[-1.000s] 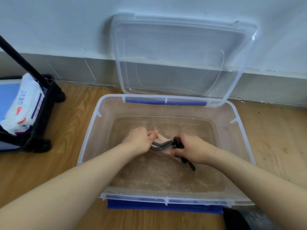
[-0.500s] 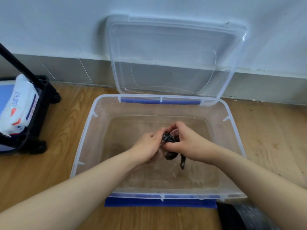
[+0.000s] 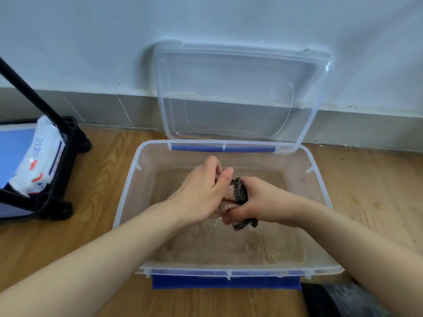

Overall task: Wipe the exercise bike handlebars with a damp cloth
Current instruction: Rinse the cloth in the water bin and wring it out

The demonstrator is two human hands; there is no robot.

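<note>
Both hands are now working above the water in the clear plastic tub (image 3: 128, 195) rather than down in it: a second ago the cloth was stretched out low between them near the surface, and since then it has been gathered into a tight wad and lifted. The left hand (image 3: 201, 195) is closing around the pale end of the cloth (image 3: 239, 193), fingers curled over the top, while the right hand (image 3: 258, 202) is clenching the dark patterned part from below, with a short dark tail dangling just beneath it. The two hands are pressing against each other, so this is reading as a wringing squeeze, and the water beneath is rippling (drips are likely falling, though single drops are too small to make out). That matters for the task, since the cloth is meant to be damp, not soaked; the rinsing step is probably nearing its end and the wiping itself has not begun. No exercise bike handlebars are showing anywhere in view. The tub is sitting on the wooden floor (image 3: 366, 191), its lid (image 3: 240, 92) leaning upright against the wall behind it. Well apart at the left, a black cart (image 3: 66, 161) is holding a white pack of wipes (image 3: 39, 156).
</note>
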